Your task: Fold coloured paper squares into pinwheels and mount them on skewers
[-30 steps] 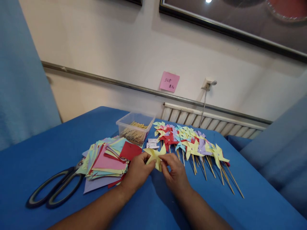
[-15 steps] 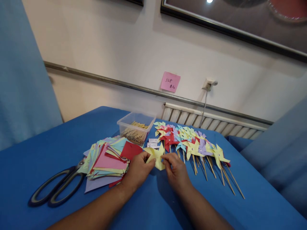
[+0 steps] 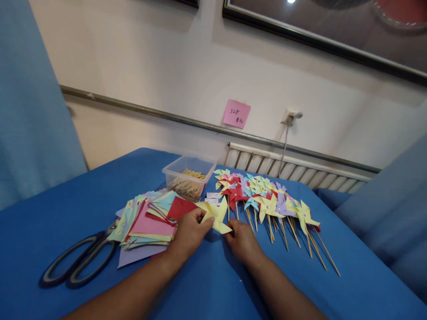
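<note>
A yellow paper pinwheel head [image 3: 215,214] with folded points is held just above the blue table [image 3: 66,209]. My left hand [image 3: 188,234] pinches its left side with thumb and fingers. My right hand [image 3: 242,241] is curled under its lower right edge, fingertips touching the paper. Whether the right hand grips a pin or a stick is hidden by the fingers.
A stack of coloured paper squares [image 3: 148,220] lies left of my hands, with large black scissors [image 3: 78,260] beyond it. A clear plastic box of wooden sticks [image 3: 188,178] stands behind. Several finished pinwheels on sticks [image 3: 270,202] lie to the right. Small white packets [image 3: 211,198] sit by the box.
The yellow pinwheel has opened flatter and risen slightly. My right hand has dropped lower and back from its centre to its lower edge; my left hand keeps its hold.
</note>
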The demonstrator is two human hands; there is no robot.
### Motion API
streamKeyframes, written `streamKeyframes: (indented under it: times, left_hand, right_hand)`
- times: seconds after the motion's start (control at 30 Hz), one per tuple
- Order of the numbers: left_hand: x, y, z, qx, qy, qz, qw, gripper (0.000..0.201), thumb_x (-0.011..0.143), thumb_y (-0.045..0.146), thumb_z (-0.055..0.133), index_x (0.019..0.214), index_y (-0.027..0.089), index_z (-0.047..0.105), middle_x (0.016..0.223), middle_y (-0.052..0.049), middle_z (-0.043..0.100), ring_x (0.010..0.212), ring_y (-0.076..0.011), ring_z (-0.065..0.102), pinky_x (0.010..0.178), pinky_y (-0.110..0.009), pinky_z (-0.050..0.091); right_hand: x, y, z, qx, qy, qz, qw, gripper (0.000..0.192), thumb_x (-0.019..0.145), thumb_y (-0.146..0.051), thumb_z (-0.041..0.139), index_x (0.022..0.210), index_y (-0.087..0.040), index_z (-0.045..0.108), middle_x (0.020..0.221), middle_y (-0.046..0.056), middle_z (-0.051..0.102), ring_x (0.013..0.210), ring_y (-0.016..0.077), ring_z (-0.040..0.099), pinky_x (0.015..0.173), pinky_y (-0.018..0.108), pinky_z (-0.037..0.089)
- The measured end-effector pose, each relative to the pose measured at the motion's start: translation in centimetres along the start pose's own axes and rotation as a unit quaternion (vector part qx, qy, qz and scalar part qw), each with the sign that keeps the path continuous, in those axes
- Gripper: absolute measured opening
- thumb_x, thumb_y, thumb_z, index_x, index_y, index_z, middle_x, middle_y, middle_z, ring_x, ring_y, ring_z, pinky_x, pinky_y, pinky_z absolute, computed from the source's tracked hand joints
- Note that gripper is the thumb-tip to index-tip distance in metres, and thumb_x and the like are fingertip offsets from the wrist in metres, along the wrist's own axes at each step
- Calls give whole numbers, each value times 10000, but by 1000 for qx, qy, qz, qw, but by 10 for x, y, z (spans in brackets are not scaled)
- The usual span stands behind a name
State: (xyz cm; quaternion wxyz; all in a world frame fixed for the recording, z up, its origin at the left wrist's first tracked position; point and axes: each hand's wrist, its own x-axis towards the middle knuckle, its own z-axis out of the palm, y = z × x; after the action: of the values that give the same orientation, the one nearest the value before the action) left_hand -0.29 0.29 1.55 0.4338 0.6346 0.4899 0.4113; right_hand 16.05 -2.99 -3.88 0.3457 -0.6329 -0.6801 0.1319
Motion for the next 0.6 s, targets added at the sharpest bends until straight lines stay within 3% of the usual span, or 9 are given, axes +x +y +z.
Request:
streamKeyframes:
  times: [0.1, 0.3, 0.43, 0.53, 0.6]
  left_hand:
    - [1, 0, 1, -35, -5, -22, 999, 227, 632, 365, 629, 603, 165, 524, 529, 61, 496, 497, -108, 457, 468, -210, 327]
    - [8, 5, -8, -145, 48, -61, 986, 232, 614, 361, 659, 639, 159, 547, 466, 63, 514, 387, -75, 409, 396, -192, 301]
    - [12, 10, -16, -199, 82, -59, 975, 245, 609, 349, 684, 655, 151, 547, 484, 46, 555, 385, -78, 448, 395, -193, 330]
    - [13, 10, -16, -209, 81, -54, 973, 243, 615, 336, 694, 678, 145, 558, 518, 37, 579, 426, -89, 490, 422, -194, 363]
    - [13, 6, -15, -197, 73, -50, 977, 245, 628, 349, 689, 667, 146, 558, 518, 38, 575, 433, -89, 489, 421, -191, 358]
  right_hand:
    - [-2, -4, -3, -48, -4, -41, 998, 69, 735, -127, 573, 704, -187, 584, 656, 20, 613, 579, 149, 553, 497, 226, 300]
    - [-1, 3, -3, -4, -7, -21, 1000, 82, 764, -145, 550, 707, -188, 592, 651, 3, 605, 570, 132, 551, 503, 204, 359]
    - [2, 5, 1, -2, 26, -32, 999, 143, 766, -132, 565, 866, -196, 644, 800, 41, 635, 685, 160, 590, 622, 244, 435]
    - [4, 1, 3, -11, 14, -61, 998, 224, 783, -142, 573, 982, -212, 650, 877, 60, 633, 768, 177, 602, 694, 266, 446]
    - [5, -3, 4, -22, -1, -73, 997, 198, 799, -146, 564, 952, -222, 665, 867, 57, 630, 789, 175, 601, 709, 261, 439]
